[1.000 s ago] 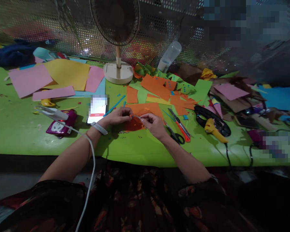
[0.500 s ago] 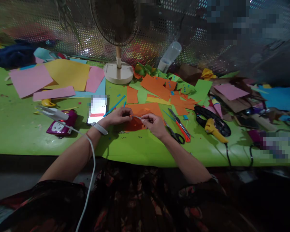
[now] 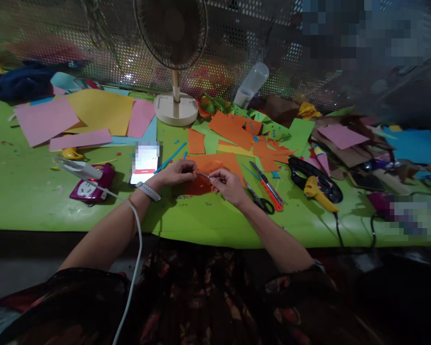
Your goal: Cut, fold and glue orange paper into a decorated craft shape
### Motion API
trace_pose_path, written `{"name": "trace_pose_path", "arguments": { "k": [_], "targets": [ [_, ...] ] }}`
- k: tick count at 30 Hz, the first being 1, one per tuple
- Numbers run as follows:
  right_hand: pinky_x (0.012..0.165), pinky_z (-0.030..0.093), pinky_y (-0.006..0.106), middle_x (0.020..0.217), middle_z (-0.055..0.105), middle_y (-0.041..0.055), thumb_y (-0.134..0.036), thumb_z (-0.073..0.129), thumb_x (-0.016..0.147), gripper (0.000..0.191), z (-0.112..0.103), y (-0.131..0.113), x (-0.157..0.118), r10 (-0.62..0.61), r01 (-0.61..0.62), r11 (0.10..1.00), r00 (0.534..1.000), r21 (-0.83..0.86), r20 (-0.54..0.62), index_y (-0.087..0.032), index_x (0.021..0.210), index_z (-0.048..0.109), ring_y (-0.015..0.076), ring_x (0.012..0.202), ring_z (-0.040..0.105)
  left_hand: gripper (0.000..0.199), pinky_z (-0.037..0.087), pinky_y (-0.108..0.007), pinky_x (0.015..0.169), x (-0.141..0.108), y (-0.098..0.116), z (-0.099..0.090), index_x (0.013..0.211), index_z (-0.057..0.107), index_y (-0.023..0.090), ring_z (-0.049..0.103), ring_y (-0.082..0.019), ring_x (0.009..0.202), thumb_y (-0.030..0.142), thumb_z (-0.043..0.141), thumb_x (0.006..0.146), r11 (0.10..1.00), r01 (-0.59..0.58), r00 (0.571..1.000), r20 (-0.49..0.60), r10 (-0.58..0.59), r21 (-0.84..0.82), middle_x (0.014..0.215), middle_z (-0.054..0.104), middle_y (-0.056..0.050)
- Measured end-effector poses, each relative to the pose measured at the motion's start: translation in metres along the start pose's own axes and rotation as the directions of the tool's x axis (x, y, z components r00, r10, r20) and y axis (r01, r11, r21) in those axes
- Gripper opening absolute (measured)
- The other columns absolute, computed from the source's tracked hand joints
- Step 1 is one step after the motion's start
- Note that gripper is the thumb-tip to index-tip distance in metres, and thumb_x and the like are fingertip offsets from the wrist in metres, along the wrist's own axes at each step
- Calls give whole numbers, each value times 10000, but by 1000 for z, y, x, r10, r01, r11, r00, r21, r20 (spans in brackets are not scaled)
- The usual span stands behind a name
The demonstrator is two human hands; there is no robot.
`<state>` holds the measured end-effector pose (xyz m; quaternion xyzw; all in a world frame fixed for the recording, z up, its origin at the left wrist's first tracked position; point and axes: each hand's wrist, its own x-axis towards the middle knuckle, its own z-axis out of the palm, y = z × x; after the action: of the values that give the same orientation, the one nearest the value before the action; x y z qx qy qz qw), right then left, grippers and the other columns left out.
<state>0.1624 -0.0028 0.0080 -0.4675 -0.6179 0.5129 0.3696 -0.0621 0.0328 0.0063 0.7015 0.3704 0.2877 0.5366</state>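
Note:
My left hand (image 3: 178,172) is closed in a pinch on one end of a thin, pale strip (image 3: 203,175). The strip's other end is between the fingertips of my right hand (image 3: 230,186), also pinched. Both hands are just above an orange paper sheet (image 3: 233,164) on the green table. What the strip is made of is too small to tell. Left of my left hand lies a phone (image 3: 144,165) with a lit screen. To the right of my right hand are scissors (image 3: 266,206) and a red-handled cutter (image 3: 273,195).
A fan (image 3: 175,109) stands at the back beside a tilted clear bottle (image 3: 256,76). Left is a purple power socket (image 3: 89,189) with a white cable; right, a yellow glue gun (image 3: 321,195) on a black tray (image 3: 335,191). Coloured papers (image 3: 100,110) lie around.
The fingers of my right hand have shifted slightly at the end of the strip. My left hand has stayed in place.

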Motion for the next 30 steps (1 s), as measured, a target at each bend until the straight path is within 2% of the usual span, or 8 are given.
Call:
{"name": "trace_pose_path", "arguments": {
  "k": [14, 23, 30],
  "targets": [
    [504, 522, 217, 565, 619, -41, -220, 648, 852, 77, 3, -6, -3, 130, -137, 985, 989, 106, 66, -197, 808, 589, 93, 489, 576, 171, 365, -245, 564, -1, 1, 1, 775, 601, 147, 496, -104, 607, 275, 703, 723, 1000, -1, 1000, 0, 1, -4, 671, 576, 11],
    [526, 542, 215, 581, 651, -29, -137, 628, 880, 111, 6, -12, -6, 222, -233, 952, 972, 198, 75, -188, 803, 566, 92, 487, 610, 200, 399, -238, 594, 0, -1, 1, 781, 602, 143, 535, -102, 625, 273, 734, 705, 999, 4, 1000, -12, -5, -48, 692, 603, 10],
    [503, 528, 209, 558, 649, -36, -133, 618, 871, 107, 7, -8, -4, 238, -251, 936, 968, 245, 83, -184, 798, 557, 94, 464, 617, 176, 400, -236, 583, 0, 0, 2, 780, 601, 142, 523, -97, 607, 253, 726, 723, 999, 8, 1000, -15, -8, -48, 681, 598, 10]
  ]
}}
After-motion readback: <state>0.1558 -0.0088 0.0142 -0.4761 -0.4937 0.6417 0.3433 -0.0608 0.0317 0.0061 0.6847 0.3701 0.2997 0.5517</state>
